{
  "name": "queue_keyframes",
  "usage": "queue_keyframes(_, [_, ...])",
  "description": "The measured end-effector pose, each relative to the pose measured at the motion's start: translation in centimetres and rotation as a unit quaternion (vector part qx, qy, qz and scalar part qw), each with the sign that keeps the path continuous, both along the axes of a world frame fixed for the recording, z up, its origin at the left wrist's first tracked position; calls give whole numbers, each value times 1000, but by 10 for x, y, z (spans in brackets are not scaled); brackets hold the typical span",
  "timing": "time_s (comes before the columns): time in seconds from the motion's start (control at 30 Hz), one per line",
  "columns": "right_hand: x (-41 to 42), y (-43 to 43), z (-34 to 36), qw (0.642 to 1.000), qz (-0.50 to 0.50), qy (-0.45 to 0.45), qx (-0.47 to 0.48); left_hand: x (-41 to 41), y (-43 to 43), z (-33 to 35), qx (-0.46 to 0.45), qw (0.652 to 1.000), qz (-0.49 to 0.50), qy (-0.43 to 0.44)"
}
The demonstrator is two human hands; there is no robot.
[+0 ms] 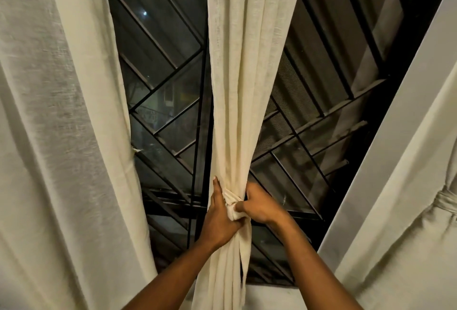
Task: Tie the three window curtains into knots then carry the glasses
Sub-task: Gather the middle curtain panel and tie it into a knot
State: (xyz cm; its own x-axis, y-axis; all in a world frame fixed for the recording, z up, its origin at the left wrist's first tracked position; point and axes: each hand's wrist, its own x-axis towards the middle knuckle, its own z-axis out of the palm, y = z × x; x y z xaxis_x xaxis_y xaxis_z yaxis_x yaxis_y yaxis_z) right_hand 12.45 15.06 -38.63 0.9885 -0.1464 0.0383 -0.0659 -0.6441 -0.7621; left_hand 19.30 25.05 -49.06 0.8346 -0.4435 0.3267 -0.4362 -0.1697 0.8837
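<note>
Three cream curtains hang before a dark window. The middle curtain (243, 87) is gathered into a narrow bundle with a knot (232, 204) forming low down. My left hand (220, 218) grips the bundle just left of the knot, thumb pointing up. My right hand (259, 207) pinches the knot's fabric from the right. The right curtain (405, 223) is tied in a knot (446, 199) at the frame's edge. The left curtain (61, 136) hangs loose. No glasses are in view.
Behind the curtains a black metal window grille (170, 102) with diagonal bars covers dark glass. A pale wall strip (395, 117) runs between the window and the right curtain. A light sill shows at the bottom (267, 297).
</note>
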Motion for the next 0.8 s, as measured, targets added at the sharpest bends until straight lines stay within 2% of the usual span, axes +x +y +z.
queue_keyframes(0.13, [1, -3, 1, 1000, -2, -3, -22, -1, -4, 0, -21, 999, 16, -20])
queue_keyframes(0.27, [0, -5, 0, 998, 3, 11, -65, 5, -3, -5, 10, 999, 11, -33])
queue_keyframes(0.43, [-5, -8, 9, 994, 37, 25, -95, 9, 0, -10, 35, 998, 48, 24])
queue_keyframes(0.53, [-6, -11, 13, 993, 47, 34, -104, 12, 0, -9, 11, 995, 29, 94])
queue_keyframes(0.6, [-6, -13, 14, 992, 52, 36, -107, 14, 0, -10, 23, 994, 26, 99])
queue_keyframes(0.67, [-6, -15, 15, 993, 55, 42, -93, 14, -1, -11, 3, 995, 35, 97])
queue_keyframes(0.8, [-5, -20, 13, 993, 55, 50, -87, 10, -6, 0, -100, 988, 6, 118])
